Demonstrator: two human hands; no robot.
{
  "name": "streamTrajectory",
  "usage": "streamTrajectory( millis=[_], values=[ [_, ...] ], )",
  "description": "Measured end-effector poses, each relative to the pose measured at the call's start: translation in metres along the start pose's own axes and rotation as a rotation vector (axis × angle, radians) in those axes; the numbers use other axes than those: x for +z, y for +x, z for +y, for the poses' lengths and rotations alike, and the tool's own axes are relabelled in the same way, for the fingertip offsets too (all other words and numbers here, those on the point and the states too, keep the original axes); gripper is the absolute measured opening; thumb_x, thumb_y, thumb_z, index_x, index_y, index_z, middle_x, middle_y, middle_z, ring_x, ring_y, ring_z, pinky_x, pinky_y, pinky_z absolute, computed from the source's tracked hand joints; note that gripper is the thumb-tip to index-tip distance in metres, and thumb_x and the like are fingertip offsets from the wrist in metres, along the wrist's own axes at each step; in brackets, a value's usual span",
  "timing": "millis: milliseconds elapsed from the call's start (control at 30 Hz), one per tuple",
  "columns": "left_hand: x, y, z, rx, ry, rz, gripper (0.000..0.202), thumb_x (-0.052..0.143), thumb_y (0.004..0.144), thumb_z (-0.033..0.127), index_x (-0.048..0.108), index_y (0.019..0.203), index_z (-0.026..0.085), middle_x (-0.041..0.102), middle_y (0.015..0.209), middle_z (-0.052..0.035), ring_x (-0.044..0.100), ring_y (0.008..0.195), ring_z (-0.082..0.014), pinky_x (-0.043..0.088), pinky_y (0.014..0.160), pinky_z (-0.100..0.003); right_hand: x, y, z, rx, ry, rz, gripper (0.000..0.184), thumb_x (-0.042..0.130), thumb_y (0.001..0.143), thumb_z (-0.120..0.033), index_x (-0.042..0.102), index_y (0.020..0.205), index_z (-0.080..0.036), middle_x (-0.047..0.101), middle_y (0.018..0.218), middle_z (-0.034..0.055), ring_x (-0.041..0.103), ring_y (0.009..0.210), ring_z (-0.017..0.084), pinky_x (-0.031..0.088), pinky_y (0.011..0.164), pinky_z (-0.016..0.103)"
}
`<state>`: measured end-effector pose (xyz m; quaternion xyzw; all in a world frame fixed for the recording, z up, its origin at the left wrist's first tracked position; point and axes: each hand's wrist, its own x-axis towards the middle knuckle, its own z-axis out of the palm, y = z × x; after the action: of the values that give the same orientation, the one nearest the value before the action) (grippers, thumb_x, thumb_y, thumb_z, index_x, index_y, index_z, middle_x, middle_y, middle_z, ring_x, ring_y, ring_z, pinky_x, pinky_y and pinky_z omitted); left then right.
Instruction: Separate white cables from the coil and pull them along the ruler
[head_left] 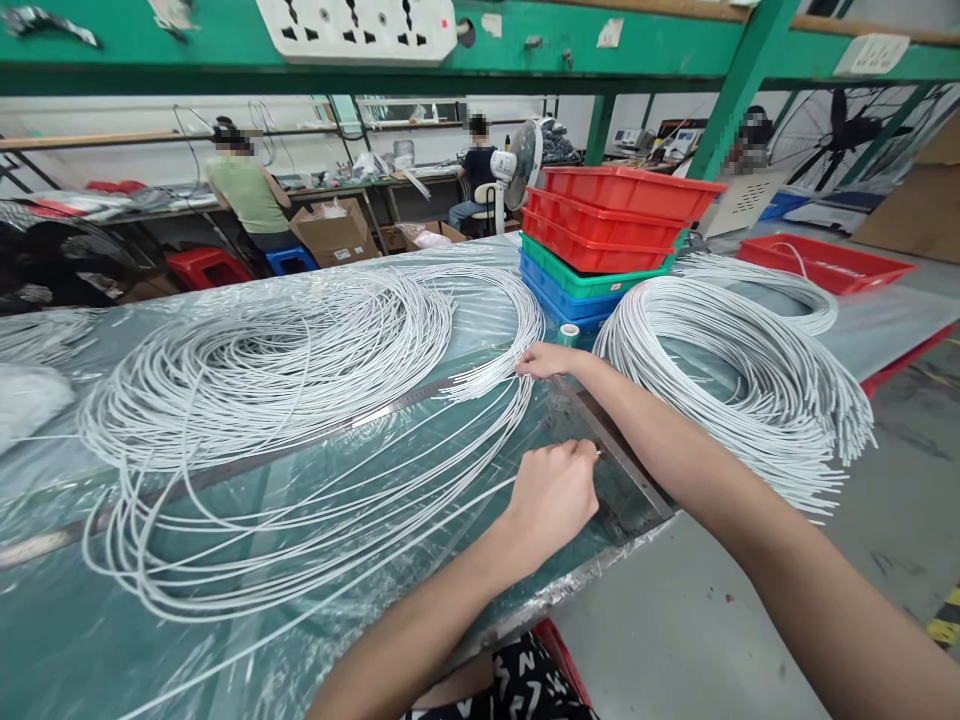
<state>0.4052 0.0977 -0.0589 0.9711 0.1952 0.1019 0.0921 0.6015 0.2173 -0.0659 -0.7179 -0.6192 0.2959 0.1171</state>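
My left hand (553, 498) is closed in a fist round a single white cable (480, 508). A short tip of that cable pokes out past its thumb side, and the rest trails back to the lower left. Farther off, my right hand (546, 360) pinches at a loose bundle of white cables (487, 375), close to their cut ends; its fingertips are partly hidden. A large heap of coiled white cable (262, 360) lies to the left. Under the bundle runs a long metal ruler (375, 412), and a metal square-edged piece (626, 455) lies beneath my right forearm.
Stacked red, green and blue trays (607, 225) stand behind my right hand, with a tape roll (568, 334) before them. Another thick cable coil (720, 370) overhangs the table's right edge. A green shelf beam (525, 55) crosses above. People sit or stand at a far bench.
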Motion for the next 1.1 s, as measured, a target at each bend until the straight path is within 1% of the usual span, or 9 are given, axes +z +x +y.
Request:
streamTrajectory(
  millis=[167,333,500,667,800,900,1000,1100],
  values=[
    [-0.0009,0.0000,0.0003,-0.004,-0.004,-0.013,0.021,0.038,0.093,0.016,0.054,0.080,0.018,0.061,0.071,-0.0020,0.057,0.058,-0.0169,0.024,0.047,-0.029,-0.0009,-0.0026,0.0004,-0.007,0.001,-0.020,0.018,0.051,0.088,-0.020,0.060,0.074,-0.013,0.047,0.053,-0.0034,0.043,0.041,0.008,0.030,0.039,0.019],
    [-0.0022,0.0002,0.0013,-0.011,0.000,-0.022,0.022,0.037,0.094,0.017,0.055,0.081,0.018,0.061,0.071,-0.0026,0.059,0.060,-0.0176,0.025,0.047,-0.029,-0.0011,-0.0033,0.0000,-0.006,0.003,-0.030,0.015,0.052,0.086,-0.020,0.063,0.079,-0.012,0.048,0.052,-0.0035,0.043,0.042,0.008,0.031,0.040,0.019],
    [-0.0029,0.0002,0.0017,-0.012,0.000,-0.029,0.022,0.037,0.094,0.017,0.055,0.081,0.017,0.061,0.072,-0.0028,0.060,0.061,-0.0177,0.026,0.048,-0.029,-0.0007,-0.0050,-0.0010,-0.012,-0.005,-0.037,0.018,0.051,0.086,-0.021,0.061,0.074,-0.013,0.044,0.049,-0.0043,0.038,0.038,0.007,0.028,0.039,0.019],
    [-0.0037,0.0002,0.0020,-0.018,-0.001,-0.040,0.020,0.038,0.094,0.017,0.055,0.082,0.017,0.061,0.073,-0.0032,0.061,0.063,-0.0181,0.028,0.049,-0.029,0.0002,-0.0036,-0.0002,-0.008,-0.012,-0.038,0.020,0.052,0.085,-0.022,0.058,0.069,-0.013,0.044,0.048,-0.0039,0.038,0.038,0.007,0.026,0.038,0.019],
    [-0.0034,0.0006,0.0022,-0.023,-0.007,-0.050,0.021,0.037,0.094,0.018,0.055,0.083,0.017,0.062,0.075,-0.0037,0.061,0.063,-0.0183,0.031,0.051,-0.027,0.0004,-0.0020,0.0004,-0.004,0.000,-0.038,0.020,0.052,0.085,-0.022,0.056,0.068,-0.014,0.048,0.052,-0.0031,0.041,0.040,0.007,0.026,0.038,0.019],
    [-0.0026,0.0005,0.0021,-0.020,-0.008,-0.037,0.023,0.036,0.095,0.018,0.055,0.082,0.018,0.062,0.074,-0.0034,0.060,0.061,-0.0184,0.029,0.050,-0.027,0.0002,-0.0026,-0.0002,-0.001,0.010,-0.041,0.018,0.052,0.085,-0.021,0.057,0.069,-0.014,0.050,0.055,-0.0027,0.043,0.042,0.007,0.028,0.038,0.019],
    [-0.0018,0.0002,0.0020,-0.015,-0.002,-0.030,0.022,0.036,0.094,0.017,0.056,0.083,0.018,0.062,0.072,-0.0032,0.060,0.060,-0.0183,0.028,0.049,-0.027,-0.0001,-0.0037,-0.0014,-0.001,0.007,-0.045,0.020,0.052,0.086,-0.021,0.056,0.068,-0.014,0.051,0.055,-0.0024,0.044,0.043,0.008,0.029,0.039,0.019],
    [-0.0017,0.0000,0.0018,-0.021,0.005,-0.048,0.020,0.038,0.094,0.018,0.056,0.086,0.017,0.062,0.073,-0.0034,0.061,0.061,-0.0183,0.028,0.049,-0.028,0.0001,-0.0033,-0.0017,-0.002,0.000,-0.040,0.021,0.053,0.085,-0.022,0.056,0.066,-0.014,0.051,0.054,-0.0022,0.045,0.043,0.008,0.029,0.040,0.019]
  ],
)
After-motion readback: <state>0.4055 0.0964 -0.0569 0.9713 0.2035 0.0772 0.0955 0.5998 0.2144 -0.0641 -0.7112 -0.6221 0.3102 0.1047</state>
